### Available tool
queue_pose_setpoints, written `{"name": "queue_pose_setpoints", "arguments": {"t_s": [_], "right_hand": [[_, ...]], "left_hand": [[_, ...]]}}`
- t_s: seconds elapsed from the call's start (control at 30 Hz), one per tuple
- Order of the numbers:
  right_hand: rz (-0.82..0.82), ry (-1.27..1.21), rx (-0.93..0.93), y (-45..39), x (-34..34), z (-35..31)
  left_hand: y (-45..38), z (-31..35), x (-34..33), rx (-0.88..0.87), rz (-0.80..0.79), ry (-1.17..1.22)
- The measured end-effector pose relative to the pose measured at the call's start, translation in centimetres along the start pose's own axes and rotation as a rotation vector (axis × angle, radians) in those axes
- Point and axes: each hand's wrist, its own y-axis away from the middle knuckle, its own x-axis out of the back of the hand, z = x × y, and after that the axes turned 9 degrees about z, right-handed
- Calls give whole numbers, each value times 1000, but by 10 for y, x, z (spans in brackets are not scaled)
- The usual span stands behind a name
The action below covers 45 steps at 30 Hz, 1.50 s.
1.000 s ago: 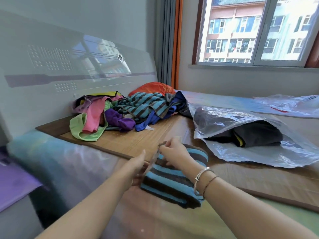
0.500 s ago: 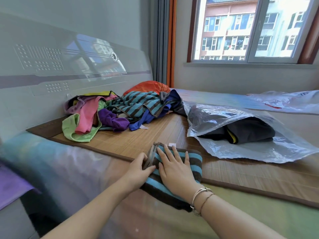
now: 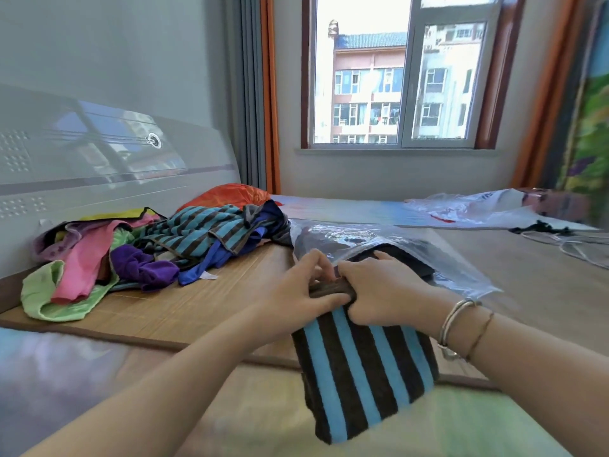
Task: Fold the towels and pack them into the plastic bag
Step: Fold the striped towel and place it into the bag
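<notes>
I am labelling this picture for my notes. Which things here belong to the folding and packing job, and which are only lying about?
Belong to the job:
- folded striped towel, gripped by left hand and right hand
- plastic bag holding dark towels
- pile of unfolded towels

Only lying about:
- second plastic bag
- white cable
- bamboo mat

Both forearms bare, no sleeves. Right wrist: silver bangle point(image 3: 456, 319) plus thin cord bracelet point(image 3: 481, 331).

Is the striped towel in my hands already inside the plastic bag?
Not yet. The folded striped towel lies outside the plastic bag, its far end at the bag's mouth.
</notes>
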Motion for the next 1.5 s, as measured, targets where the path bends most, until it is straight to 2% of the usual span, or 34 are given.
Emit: {"name": "queue_pose_setpoints", "arguments": {"t_s": [0.1, 0.17, 0.27, 0.37, 0.43, 0.57, 0.67, 0.8, 0.87, 0.93, 0.97, 1.1, 1.17, 1.23, 1.37, 1.43, 1.5], "right_hand": [[22, 122, -75, 15, -8, 28], [29, 128, -103, 21, -18, 47], [22, 79, -123, 15, -39, 66], [-22, 51, -145, -2, -63, 72], [-37, -42, -233, -19, -71, 73], [77, -161, -538, -65, -73, 84], [63, -87, -644, -101, -91, 92], [307, 161, -575, -151, -125, 90], [234, 184, -543, -170, -141, 88], [125, 128, -505, -179, -162, 85], [121, 88, -481, -179, -174, 83], [335, 44, -368, -155, -195, 75], [364, 11, -292, -132, -192, 72], [238, -18, -250, -106, -185, 73], [-139, -138, -161, -70, -175, 83], [-161, -74, -146, -74, -180, 86], [-97, 3, -166, -91, -190, 86]], "left_hand": [[-22, -16, -31, 123, 112, 149], [-38, -38, -45, 146, 122, 9], [-58, -68, -63, 181, -42, -236], [-78, -89, -74, 222, -85, -383], [-89, -98, -78, 184, 2, -311], [-100, -105, -77, 45, 230, -70], [-101, -109, -71, -47, 285, -74], [-99, -112, -66, -185, 314, -111], [-99, -115, -66, -195, 364, -113], [-99, -120, -68, -185, 388, -103], [-100, -123, -69, -181, 385, -105], [-97, -129, -75, -211, 310, -133], [-96, -128, -80, -192, 277, -205], [-97, -125, -85, -169, 241, -216], [-104, -118, -89, -146, 173, -147], [-107, -115, -86, -122, 150, -130], [-109, -114, -81, -100, 141, -88]]}}
